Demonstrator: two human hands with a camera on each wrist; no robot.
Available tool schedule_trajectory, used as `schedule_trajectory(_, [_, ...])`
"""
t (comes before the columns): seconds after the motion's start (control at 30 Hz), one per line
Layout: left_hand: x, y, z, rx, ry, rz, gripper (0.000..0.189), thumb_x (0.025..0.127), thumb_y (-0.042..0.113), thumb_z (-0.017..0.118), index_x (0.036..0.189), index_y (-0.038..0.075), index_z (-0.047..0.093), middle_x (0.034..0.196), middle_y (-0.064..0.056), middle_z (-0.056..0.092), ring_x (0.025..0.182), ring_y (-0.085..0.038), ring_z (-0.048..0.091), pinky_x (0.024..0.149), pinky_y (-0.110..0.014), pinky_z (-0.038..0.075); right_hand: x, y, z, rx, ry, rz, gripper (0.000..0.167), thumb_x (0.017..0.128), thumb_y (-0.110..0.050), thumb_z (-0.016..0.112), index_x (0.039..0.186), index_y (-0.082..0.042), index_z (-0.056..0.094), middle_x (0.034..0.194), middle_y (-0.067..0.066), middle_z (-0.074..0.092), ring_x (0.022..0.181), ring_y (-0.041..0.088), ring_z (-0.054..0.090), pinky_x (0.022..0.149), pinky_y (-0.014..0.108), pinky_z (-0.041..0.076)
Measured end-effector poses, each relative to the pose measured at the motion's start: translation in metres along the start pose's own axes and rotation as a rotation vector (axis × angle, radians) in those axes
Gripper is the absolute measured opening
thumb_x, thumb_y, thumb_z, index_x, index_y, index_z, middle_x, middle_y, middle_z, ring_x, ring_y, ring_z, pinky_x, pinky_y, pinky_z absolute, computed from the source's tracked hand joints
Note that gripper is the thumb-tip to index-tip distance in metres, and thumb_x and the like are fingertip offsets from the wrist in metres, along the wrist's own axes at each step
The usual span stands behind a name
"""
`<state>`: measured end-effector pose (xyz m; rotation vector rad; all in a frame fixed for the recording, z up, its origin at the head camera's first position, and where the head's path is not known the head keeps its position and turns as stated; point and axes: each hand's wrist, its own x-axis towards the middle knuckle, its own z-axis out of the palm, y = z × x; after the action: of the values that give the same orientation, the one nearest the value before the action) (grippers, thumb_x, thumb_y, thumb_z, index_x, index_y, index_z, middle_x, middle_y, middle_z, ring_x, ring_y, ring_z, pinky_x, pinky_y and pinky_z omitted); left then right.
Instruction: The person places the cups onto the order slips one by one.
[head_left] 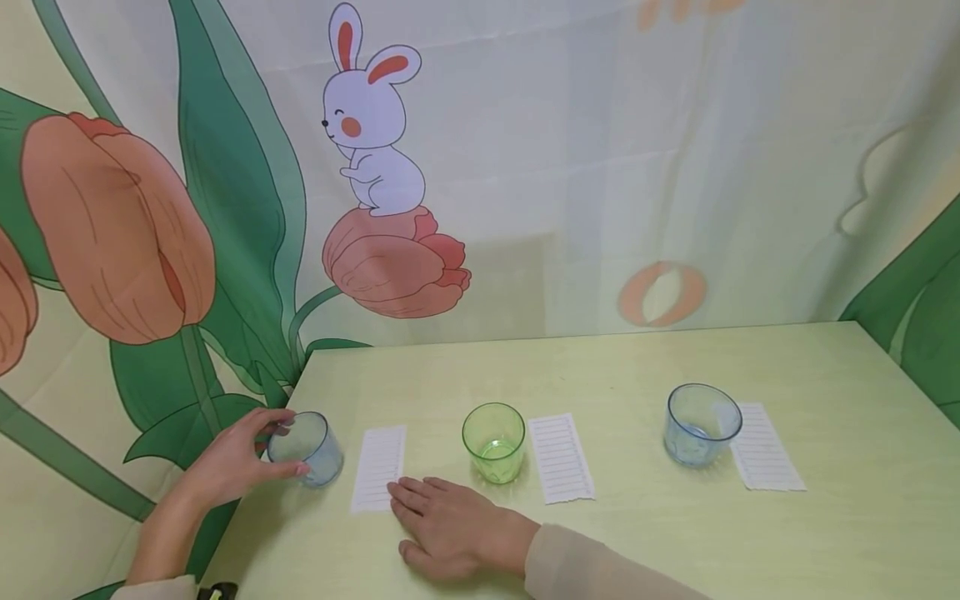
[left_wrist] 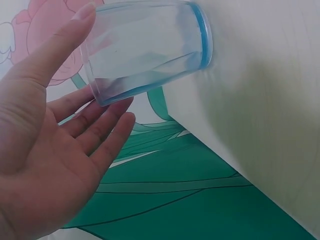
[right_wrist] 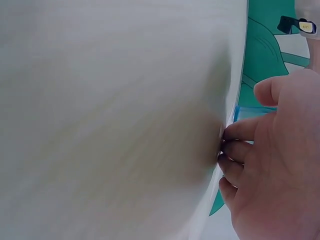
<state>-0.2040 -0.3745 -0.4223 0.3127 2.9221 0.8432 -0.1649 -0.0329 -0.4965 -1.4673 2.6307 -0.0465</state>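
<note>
Left fingers (head_left: 270, 417) pinch round transparent blue cup (head_left: 321, 461); right fingers (head_left: 410, 497) outstretched, touching ruled paper (head_left: 380, 463)

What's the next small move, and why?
Probably have the left hand ease the left blue cup rightward toward the left paper slip: the hand spans the cup's rim, and the slip lies apart, to the cup's right.
</note>
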Motion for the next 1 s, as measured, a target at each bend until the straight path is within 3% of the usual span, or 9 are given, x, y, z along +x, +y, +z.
schedule_trajectory(0.33, [0.0027, 0.0035, 0.0027, 0.012, 0.034, 0.001, 0.088, 0.083, 0.048, 0.091, 0.144, -0.004, 0.055, 0.129, -0.019, 0.063, 0.121, -0.040, 0.060, 0.103, -0.059, 0.051, 0.0032, 0.0050, -0.0017, 0.079, -0.006, 0.020, 0.062, 0.114, -0.043, 0.024, 0.166, -0.011, 0.036, 0.175, 0.000, 0.024, 0.161, 0.015, 0.019, 0.128, 0.032, 0.021])
schedule_trajectory(1.0, [0.0058, 0.0017, 0.0098, -0.018, 0.092, 0.029, 0.086, 0.083, 0.043, 0.092, 0.144, -0.004, 0.054, 0.134, -0.017, 0.060, 0.120, -0.034, 0.058, 0.107, -0.058, 0.049, 0.0019, 0.0051, -0.0034, 0.094, 0.001, 0.022, 0.059, 0.114, -0.037, 0.027, 0.165, -0.010, 0.038, 0.174, 0.001, 0.027, 0.160, 0.016, 0.021, 0.128, 0.032, 0.022])
